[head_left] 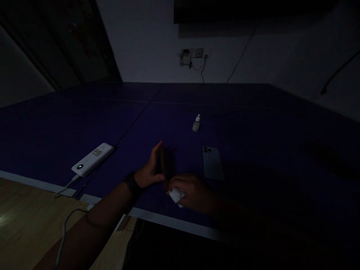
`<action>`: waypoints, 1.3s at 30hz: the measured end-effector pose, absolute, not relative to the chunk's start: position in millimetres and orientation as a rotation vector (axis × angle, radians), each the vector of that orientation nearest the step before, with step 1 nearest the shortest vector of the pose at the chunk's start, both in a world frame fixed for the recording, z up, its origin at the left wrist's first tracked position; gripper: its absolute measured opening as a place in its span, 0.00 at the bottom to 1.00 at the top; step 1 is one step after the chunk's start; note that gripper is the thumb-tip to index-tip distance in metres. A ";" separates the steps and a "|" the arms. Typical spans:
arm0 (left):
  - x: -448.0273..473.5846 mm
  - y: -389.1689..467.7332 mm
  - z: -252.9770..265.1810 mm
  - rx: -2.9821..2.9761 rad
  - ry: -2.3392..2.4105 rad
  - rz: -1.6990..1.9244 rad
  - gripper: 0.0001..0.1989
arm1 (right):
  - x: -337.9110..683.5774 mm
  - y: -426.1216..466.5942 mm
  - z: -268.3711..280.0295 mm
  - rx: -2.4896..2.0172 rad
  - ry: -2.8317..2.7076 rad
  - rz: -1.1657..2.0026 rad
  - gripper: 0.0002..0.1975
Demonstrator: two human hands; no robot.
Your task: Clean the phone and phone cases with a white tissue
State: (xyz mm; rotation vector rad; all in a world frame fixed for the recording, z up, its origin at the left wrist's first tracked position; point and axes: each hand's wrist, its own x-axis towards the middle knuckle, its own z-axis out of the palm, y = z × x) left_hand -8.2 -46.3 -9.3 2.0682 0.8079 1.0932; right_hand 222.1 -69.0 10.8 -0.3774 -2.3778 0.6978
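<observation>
In the head view my left hand [149,171], with a dark watch on its wrist, is closed on a thin, flat, brownish object [162,163]. That object stands nearly edge-on to me, so its kind cannot be made out. My right hand [194,191] grips a crumpled white tissue [176,195] at the object's near lower end. Just right of the hands, a pale phone [213,164] lies with its cameras facing up. Further back stands a small clear dropper bottle [196,124] with a white top.
A white power bank [92,159] with a cable plugged in lies at the left on the dark blue table [126,116]. Another cable [64,232] runs by my left forearm. Sockets with plugs [194,53] are on the back wall. The room is dim.
</observation>
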 end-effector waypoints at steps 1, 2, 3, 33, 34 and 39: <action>-8.4 -46.8 -6.4 2.100 0.798 1.063 0.57 | 221.6 -69.8 9.3 -0.412 -2.363 0.734 0.11; -8.4 -47.1 -4.0 2.128 0.789 1.036 0.58 | 221.1 -70.4 8.0 -0.451 -2.353 0.765 0.11; -8.3 -47.0 -2.2 2.151 0.784 1.016 0.61 | 220.9 -70.8 7.2 -0.485 -2.351 0.799 0.12; -8.6 -43.3 -3.1 2.235 0.742 0.852 0.72 | 226.3 -57.2 16.2 -0.289 -2.855 0.090 0.07; -8.5 -43.5 -3.1 2.228 0.742 0.855 0.72 | 226.2 -54.7 15.6 -0.342 -2.854 0.059 0.07; -8.3 -43.0 -3.8 2.218 0.734 0.845 0.71 | 223.6 -45.7 12.6 -0.487 -2.842 0.005 0.10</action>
